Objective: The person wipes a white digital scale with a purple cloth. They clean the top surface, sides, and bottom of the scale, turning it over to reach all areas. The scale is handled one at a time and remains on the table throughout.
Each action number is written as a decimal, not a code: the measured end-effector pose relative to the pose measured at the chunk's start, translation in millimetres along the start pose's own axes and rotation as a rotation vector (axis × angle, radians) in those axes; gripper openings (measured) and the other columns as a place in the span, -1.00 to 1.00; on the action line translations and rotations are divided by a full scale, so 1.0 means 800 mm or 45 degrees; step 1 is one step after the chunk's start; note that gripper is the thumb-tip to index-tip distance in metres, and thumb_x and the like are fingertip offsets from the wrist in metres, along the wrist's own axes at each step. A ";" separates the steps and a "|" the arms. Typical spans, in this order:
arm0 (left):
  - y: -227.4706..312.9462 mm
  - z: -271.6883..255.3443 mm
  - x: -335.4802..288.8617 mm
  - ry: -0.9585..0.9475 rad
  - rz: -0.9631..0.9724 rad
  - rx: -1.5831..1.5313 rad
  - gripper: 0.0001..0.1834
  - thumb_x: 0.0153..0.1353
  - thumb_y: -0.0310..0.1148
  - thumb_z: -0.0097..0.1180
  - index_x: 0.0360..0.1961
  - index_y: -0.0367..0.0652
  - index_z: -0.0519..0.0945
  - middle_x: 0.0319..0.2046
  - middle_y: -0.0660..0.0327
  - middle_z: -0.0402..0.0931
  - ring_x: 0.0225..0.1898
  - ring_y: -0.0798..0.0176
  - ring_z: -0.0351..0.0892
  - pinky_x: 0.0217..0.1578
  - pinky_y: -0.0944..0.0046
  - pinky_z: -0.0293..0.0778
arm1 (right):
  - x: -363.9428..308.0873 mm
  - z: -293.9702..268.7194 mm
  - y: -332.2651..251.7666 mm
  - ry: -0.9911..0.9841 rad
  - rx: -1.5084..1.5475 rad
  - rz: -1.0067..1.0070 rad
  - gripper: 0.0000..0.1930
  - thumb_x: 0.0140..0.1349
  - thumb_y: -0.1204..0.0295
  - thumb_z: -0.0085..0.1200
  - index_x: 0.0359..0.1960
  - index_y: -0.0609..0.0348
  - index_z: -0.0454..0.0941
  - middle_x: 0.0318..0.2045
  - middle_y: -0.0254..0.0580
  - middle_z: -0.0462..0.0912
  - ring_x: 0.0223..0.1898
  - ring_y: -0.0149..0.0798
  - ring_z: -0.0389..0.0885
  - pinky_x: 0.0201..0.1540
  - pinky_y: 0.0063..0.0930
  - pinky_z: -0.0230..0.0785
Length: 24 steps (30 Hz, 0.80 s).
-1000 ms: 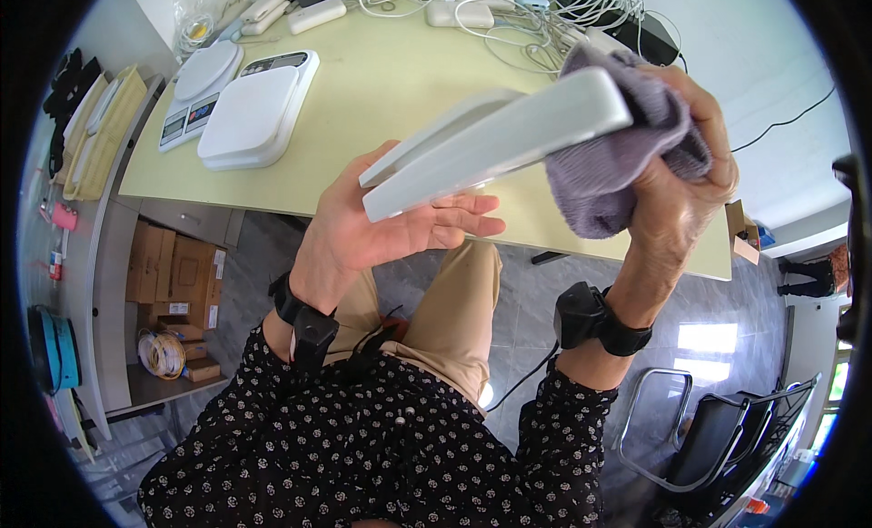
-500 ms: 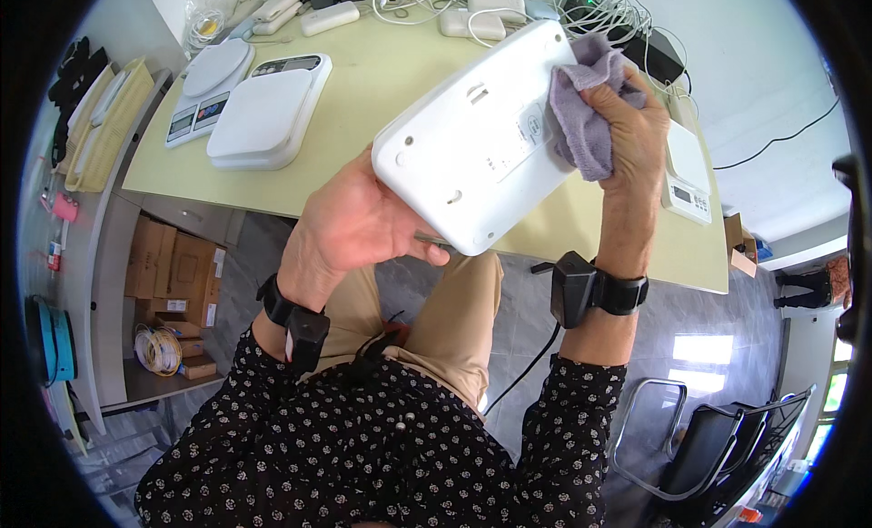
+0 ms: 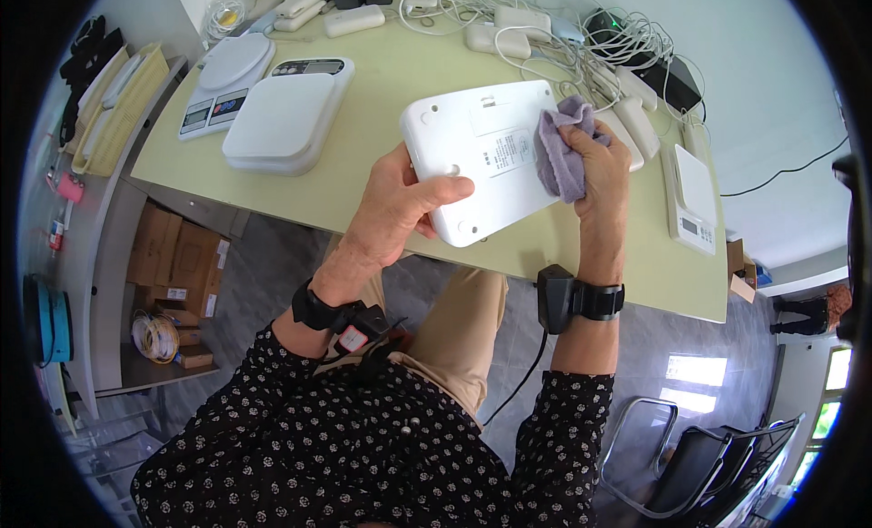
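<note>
A white kitchen scale (image 3: 495, 196) is held up above the table's front edge, its underside with feet and a printed label facing me. My left hand (image 3: 400, 201) grips its left end, thumb lying across the underside and the other fingers mostly hidden behind. In my right hand (image 3: 599, 160) is a crumpled purple-grey cloth (image 3: 561, 155), pressed against the scale's right end. Part of the scale's right side is covered by the cloth.
Two more white kitchen scales (image 3: 282, 119) (image 3: 227, 78) stand at the table's left, and another (image 3: 695, 196) at its right. Tangled white cables and power banks (image 3: 522, 28) crowd the back of the pale green table (image 3: 400, 69). Black chairs (image 3: 699, 464) stand at the lower right.
The scale has come lower and its underside now faces me more squarely. My left thumb has moved onto the underside. My right hand and the cloth have shifted down and slightly left.
</note>
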<state>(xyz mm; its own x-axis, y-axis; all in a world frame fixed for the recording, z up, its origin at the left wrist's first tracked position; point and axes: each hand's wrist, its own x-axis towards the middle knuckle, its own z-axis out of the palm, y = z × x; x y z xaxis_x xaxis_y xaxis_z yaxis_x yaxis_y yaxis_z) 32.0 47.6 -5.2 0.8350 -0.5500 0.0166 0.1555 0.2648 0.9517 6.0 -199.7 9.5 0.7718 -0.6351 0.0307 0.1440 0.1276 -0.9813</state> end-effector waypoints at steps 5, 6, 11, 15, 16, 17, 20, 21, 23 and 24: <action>0.006 -0.016 0.012 -0.014 -0.137 -0.023 -0.34 0.21 -0.21 0.30 0.20 -0.48 0.45 -0.05 -0.09 0.62 -0.20 0.10 0.75 -0.45 0.17 0.71 | 0.005 0.001 0.010 0.037 -0.076 -0.040 -0.74 0.24 0.61 0.21 -0.04 0.46 0.65 -0.20 -0.06 0.73 -0.26 -0.27 0.72 -0.18 -0.41 0.61; 0.006 -0.022 0.017 -0.005 -0.146 -0.157 -0.38 0.23 -0.22 0.29 0.17 -0.48 0.47 -0.10 -0.07 0.64 -0.26 0.10 0.74 -0.51 0.21 0.69 | 0.009 -0.001 0.011 0.127 0.046 -0.102 -0.74 0.26 0.60 0.20 -0.03 0.45 0.64 -0.18 -0.06 0.73 -0.24 -0.26 0.72 -0.16 -0.40 0.61; 0.017 -0.064 0.050 -0.198 -0.355 -1.068 -0.60 0.38 -0.24 0.16 0.03 -0.41 0.54 -0.18 -0.05 0.66 -0.35 -0.07 0.70 -0.73 0.37 0.29 | 0.023 -0.023 0.014 0.266 0.472 -0.217 -0.77 0.35 0.58 0.12 0.00 0.42 0.61 -0.14 -0.06 0.71 -0.19 -0.19 0.73 -0.13 -0.32 0.64; 0.040 -0.099 0.057 -0.457 -0.392 -1.323 -0.66 0.42 -0.25 0.12 0.00 -0.34 0.56 -0.15 -0.06 0.67 -0.37 -0.15 0.65 -0.72 0.36 0.12 | 0.025 -0.037 0.018 0.097 0.629 -0.101 -0.74 0.45 0.49 0.00 0.08 0.36 0.52 -0.12 -0.03 0.70 -0.10 -0.12 0.74 -0.10 -0.20 0.67; 0.046 -0.103 0.054 -0.501 -0.386 -1.361 -0.66 0.42 -0.24 0.11 0.01 -0.34 0.57 -0.15 -0.05 0.67 -0.38 -0.14 0.65 -0.71 0.33 0.15 | 0.025 -0.037 0.018 0.057 0.707 -0.082 -0.73 0.47 0.47 -0.03 0.10 0.35 0.50 -0.10 -0.02 0.69 -0.09 -0.10 0.74 -0.09 -0.18 0.67; 0.049 -0.104 0.050 -0.444 -0.308 -1.350 -0.66 0.42 -0.24 0.11 0.01 -0.33 0.57 -0.13 -0.06 0.67 -0.37 -0.13 0.66 -0.69 0.29 0.22 | 0.025 -0.035 0.017 0.048 0.702 -0.116 -0.73 0.48 0.45 -0.05 0.11 0.33 0.50 -0.08 -0.02 0.68 -0.08 -0.09 0.73 -0.08 -0.18 0.67; 0.045 -0.092 0.036 -0.312 -0.174 -1.221 -0.65 0.42 -0.24 0.12 0.02 -0.33 0.57 -0.10 -0.06 0.67 -0.33 -0.10 0.68 -0.60 0.13 0.43 | 0.018 -0.022 0.013 -0.054 0.577 -0.245 -0.66 0.52 0.35 -0.08 0.19 0.28 0.46 0.03 -0.03 0.66 0.00 -0.08 0.70 0.01 -0.12 0.63; 0.038 -0.084 0.036 -0.308 -0.163 -1.119 -0.65 0.42 -0.24 0.12 0.02 -0.32 0.58 -0.09 -0.07 0.67 -0.32 -0.09 0.69 -0.56 0.06 0.49 | 0.016 -0.014 0.012 -0.165 0.457 -0.325 -0.61 0.52 0.29 -0.06 0.25 0.27 0.43 0.09 -0.04 0.65 0.08 -0.08 0.67 0.09 -0.07 0.61; 0.022 -0.073 0.037 -0.348 -0.158 -1.081 -0.61 0.41 -0.24 0.12 0.08 -0.33 0.55 -0.02 -0.06 0.65 -0.28 -0.12 0.69 -0.45 -0.13 0.64 | 0.009 0.006 0.011 -0.341 0.815 -0.191 -0.59 0.52 0.28 0.00 0.25 0.29 0.45 0.12 -0.08 0.65 0.11 -0.15 0.67 0.15 -0.25 0.58; 0.015 -0.070 0.040 -0.356 -0.228 -1.205 -0.60 0.41 -0.24 0.12 0.11 -0.33 0.53 0.00 -0.05 0.65 -0.26 -0.14 0.69 -0.45 -0.15 0.63 | 0.000 0.014 0.013 -0.382 0.749 -0.201 -0.61 0.50 0.30 0.04 0.22 0.31 0.48 0.09 -0.08 0.66 0.05 -0.18 0.69 0.13 -0.28 0.59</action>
<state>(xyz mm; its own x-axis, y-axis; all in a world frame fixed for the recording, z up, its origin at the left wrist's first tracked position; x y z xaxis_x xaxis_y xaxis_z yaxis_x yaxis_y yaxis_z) 90.4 77.9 -10.2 0.6229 -0.7777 0.0844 0.7243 0.6141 0.3134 14.7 -189.9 1.5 0.8401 -0.4521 0.2999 0.5166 0.4979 -0.6966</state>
